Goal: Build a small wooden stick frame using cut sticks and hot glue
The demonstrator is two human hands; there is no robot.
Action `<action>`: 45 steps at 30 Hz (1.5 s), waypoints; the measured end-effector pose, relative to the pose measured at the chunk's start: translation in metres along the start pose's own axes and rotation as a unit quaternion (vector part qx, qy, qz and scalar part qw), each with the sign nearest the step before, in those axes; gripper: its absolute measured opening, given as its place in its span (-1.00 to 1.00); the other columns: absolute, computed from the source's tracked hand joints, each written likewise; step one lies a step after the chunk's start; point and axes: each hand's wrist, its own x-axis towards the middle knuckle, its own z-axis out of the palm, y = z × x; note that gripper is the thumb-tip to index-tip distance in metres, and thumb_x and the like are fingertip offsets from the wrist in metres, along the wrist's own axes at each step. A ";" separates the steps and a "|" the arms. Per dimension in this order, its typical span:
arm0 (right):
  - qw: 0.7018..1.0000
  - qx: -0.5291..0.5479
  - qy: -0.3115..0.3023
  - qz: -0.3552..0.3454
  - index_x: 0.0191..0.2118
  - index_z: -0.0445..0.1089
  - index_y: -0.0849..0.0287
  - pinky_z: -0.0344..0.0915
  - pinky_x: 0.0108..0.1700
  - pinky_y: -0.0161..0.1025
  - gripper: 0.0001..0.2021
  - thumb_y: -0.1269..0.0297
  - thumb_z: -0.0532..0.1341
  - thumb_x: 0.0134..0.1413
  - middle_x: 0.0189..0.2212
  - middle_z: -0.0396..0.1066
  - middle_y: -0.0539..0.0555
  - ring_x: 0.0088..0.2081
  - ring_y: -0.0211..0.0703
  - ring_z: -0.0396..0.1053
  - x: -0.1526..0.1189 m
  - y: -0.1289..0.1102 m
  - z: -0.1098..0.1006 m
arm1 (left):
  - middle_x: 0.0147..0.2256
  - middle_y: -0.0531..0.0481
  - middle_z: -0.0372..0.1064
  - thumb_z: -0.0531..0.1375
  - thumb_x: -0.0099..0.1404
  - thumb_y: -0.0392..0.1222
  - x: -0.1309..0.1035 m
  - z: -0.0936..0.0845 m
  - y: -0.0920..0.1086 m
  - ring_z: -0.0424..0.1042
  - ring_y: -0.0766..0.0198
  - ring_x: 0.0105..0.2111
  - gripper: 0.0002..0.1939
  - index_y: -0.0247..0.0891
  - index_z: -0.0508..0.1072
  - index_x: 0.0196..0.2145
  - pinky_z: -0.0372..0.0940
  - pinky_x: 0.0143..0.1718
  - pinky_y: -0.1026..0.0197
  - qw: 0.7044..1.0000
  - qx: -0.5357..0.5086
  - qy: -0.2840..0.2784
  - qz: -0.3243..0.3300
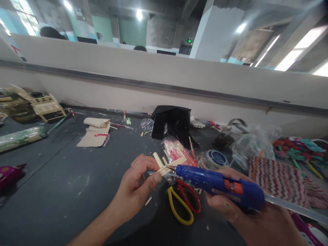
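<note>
Between the thumb and fingers of my left hand [138, 181] is a small frame of pale wooden sticks [173, 165], held above the table. My right hand [243, 208] is wrapped round a blue glue gun [205, 179], with a clear glue stick running out of its back end. The metal nozzle meets the wooden sticks or lies just in front of them; I cannot tell which. Below the hands lie scissors [183, 205] with one yellow and one red handle loop. Behind the sticks is a clear packet of red-and-white sticks [178, 150].
Left are a stick-built chair model [48, 106], a green-patterned roll [23, 138] and rolled beige cloth [93, 133]. A black bag [174, 119] sits against the low partition [159, 89]. To the right are a blue-lidded jar [216, 158], a plastic bag [256, 141] and striped knitted fabric [279, 177].
</note>
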 end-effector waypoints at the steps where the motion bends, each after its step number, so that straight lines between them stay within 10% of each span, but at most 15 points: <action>1: 1.000 -0.001 -0.005 0.001 -0.37 0.44 0.02 0.39 -0.52 -0.36 -0.78 0.01 0.29 -0.11 -0.61 0.44 -0.09 -0.58 -0.18 0.40 0.000 -0.001 0.000 | -0.27 0.00 0.46 0.12 0.33 -0.18 0.000 0.000 0.001 0.38 0.21 -0.20 -0.92 -0.18 0.38 -0.32 -0.10 0.24 -0.13 1.000 0.007 0.003 -0.001; 14: 0.992 -0.038 -0.111 -0.046 -0.36 0.45 0.04 0.31 -0.53 -0.36 -0.80 0.06 0.20 0.07 -0.52 0.45 -0.05 -0.50 -0.19 0.40 0.002 -0.008 0.001 | -0.28 0.07 0.42 0.13 0.33 -0.22 -0.004 -0.003 0.001 0.39 0.22 -0.15 -0.96 -0.15 0.36 -0.31 -0.15 0.22 -0.07 0.995 0.084 0.030 0.033; 32: 0.998 -0.035 -0.052 -0.022 -0.36 0.46 0.04 0.35 -0.53 -0.35 -0.77 0.00 0.26 -0.03 -0.53 0.47 -0.05 -0.56 -0.19 0.40 0.001 -0.008 0.004 | -0.28 0.05 0.44 0.13 0.31 -0.20 -0.004 -0.006 -0.003 0.39 0.20 -0.16 -0.95 -0.16 0.38 -0.32 -0.17 0.23 -0.10 0.996 0.080 0.035 0.017; 36: 0.998 0.042 -0.035 0.031 -0.46 0.44 0.03 0.26 -0.62 -0.38 -0.74 -0.05 0.32 -0.15 -0.64 0.39 -0.09 -0.64 -0.25 0.28 -0.006 -0.004 0.001 | -0.30 0.02 0.39 0.15 0.29 -0.11 -0.004 -0.009 -0.007 0.35 0.25 -0.31 -0.87 -0.19 0.40 -0.34 0.22 -0.08 0.12 0.996 -0.052 0.040 -0.065; 39: 0.974 0.179 -0.032 0.135 -0.40 0.45 0.07 0.19 -0.65 -0.37 -0.65 -0.13 0.27 -0.09 -0.63 0.38 -0.03 -0.63 -0.24 0.25 -0.015 0.007 0.007 | -0.29 0.00 0.35 0.20 0.23 -0.03 -0.005 -0.011 -0.012 0.31 0.29 -0.38 -0.80 -0.21 0.40 -0.33 0.20 -0.42 0.30 0.963 -0.211 0.063 -0.157; 45: 0.847 0.473 -0.057 0.237 -0.39 0.40 0.19 0.14 -0.57 -0.36 -0.58 -0.12 0.15 0.10 -0.55 0.26 -0.02 -0.61 -0.36 0.12 -0.023 0.044 0.036 | -0.48 0.09 0.27 0.26 0.13 -0.13 0.001 -0.018 -0.028 0.25 0.36 -0.47 -0.83 -0.26 0.38 -0.39 0.16 -0.45 0.32 0.898 -0.369 0.095 -0.220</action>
